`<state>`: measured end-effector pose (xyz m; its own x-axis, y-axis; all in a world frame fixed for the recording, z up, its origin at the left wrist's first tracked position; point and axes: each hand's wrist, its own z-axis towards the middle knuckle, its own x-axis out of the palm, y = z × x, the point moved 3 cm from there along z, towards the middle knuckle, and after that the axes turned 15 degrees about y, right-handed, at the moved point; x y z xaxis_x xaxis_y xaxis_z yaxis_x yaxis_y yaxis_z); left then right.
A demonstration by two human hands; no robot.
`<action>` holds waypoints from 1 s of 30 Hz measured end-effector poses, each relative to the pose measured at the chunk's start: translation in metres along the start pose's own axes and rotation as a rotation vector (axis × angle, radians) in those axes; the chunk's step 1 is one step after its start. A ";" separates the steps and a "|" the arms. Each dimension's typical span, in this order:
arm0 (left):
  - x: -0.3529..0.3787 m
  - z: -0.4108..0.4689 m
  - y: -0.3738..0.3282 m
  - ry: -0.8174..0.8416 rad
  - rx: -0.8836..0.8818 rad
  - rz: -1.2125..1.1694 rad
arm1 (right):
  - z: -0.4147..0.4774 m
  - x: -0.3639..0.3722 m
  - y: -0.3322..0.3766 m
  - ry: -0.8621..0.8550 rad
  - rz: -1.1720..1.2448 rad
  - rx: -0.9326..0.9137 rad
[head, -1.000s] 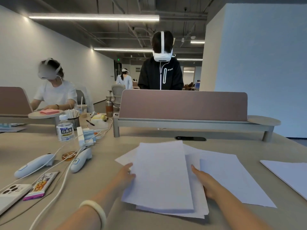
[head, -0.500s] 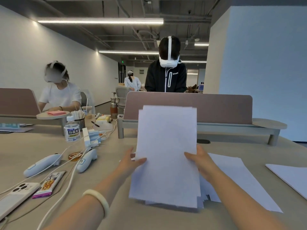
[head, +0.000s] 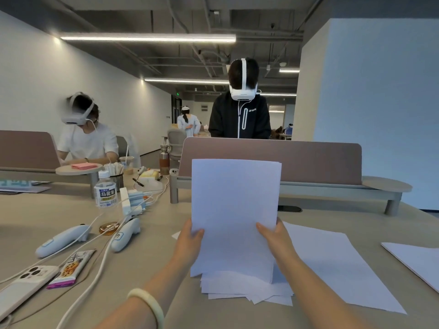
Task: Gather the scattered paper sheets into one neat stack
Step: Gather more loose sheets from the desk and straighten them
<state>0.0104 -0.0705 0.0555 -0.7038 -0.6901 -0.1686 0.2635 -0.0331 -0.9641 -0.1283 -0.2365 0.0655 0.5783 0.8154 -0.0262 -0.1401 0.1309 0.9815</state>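
A bundle of white paper sheets [head: 234,210] stands upright in front of me, its lower edges uneven and fanned out on the desk. My left hand [head: 190,241] grips its left edge, thumb on the front. My right hand [head: 275,236] grips the right edge the same way. One loose sheet [head: 332,264] lies flat on the desk to the right of the bundle, partly behind it. Another sheet [head: 418,260] lies at the far right, cut off by the frame edge.
Left of the bundle lie two white controllers [head: 61,241] [head: 126,233], cables, a phone [head: 21,286], a snack packet [head: 71,269] and a tea bottle [head: 105,193]. A brown desk divider [head: 320,160] stands behind. Two people in headsets work beyond it.
The sheets went from lying flat under my hands to standing upright. Both hands now hold the bundle by its side edges, and it stands more nearly vertical than half a second ago.
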 end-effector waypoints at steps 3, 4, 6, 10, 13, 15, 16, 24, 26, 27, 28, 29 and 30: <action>0.005 0.002 -0.007 -0.017 0.027 0.021 | 0.001 0.005 0.008 -0.041 -0.011 -0.012; 0.005 0.004 -0.008 -0.019 0.039 0.025 | 0.002 0.004 0.011 -0.060 -0.006 -0.029; 0.005 0.004 -0.009 -0.015 0.051 0.036 | 0.003 0.002 0.014 -0.108 -0.003 -0.051; 0.009 -0.005 0.004 -0.026 0.008 0.000 | -0.002 0.000 -0.003 -0.192 -0.099 0.012; 0.011 -0.006 0.012 -0.045 -0.017 -0.002 | -0.002 0.006 -0.012 -0.165 -0.139 0.054; 0.009 -0.003 0.010 -0.061 0.004 0.005 | 0.000 0.008 -0.007 -0.156 -0.154 0.047; 0.009 -0.002 0.007 -0.057 0.022 0.004 | 0.001 0.008 -0.003 -0.153 -0.157 0.035; 0.014 -0.007 0.030 -0.057 -0.023 0.010 | -0.007 0.015 -0.024 -0.127 -0.138 0.131; 0.014 -0.005 0.026 -0.071 -0.001 0.006 | -0.004 0.014 -0.022 -0.137 -0.151 0.118; 0.013 -0.005 0.023 -0.072 0.007 0.008 | -0.002 0.014 -0.019 -0.136 -0.136 0.108; 0.013 -0.004 0.021 -0.066 0.013 0.013 | -0.001 0.014 -0.017 -0.134 -0.117 0.102; 0.013 -0.003 0.022 -0.053 0.010 0.021 | -0.001 0.014 -0.016 -0.128 -0.100 0.096; 0.014 -0.004 0.026 -0.037 -0.005 0.023 | -0.002 0.015 -0.018 -0.119 -0.093 0.103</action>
<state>0.0050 -0.0784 0.0273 -0.6728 -0.7167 -0.1837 0.2759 -0.0127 -0.9611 -0.1182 -0.2255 0.0473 0.6769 0.7291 -0.1012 -0.0019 0.1393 0.9902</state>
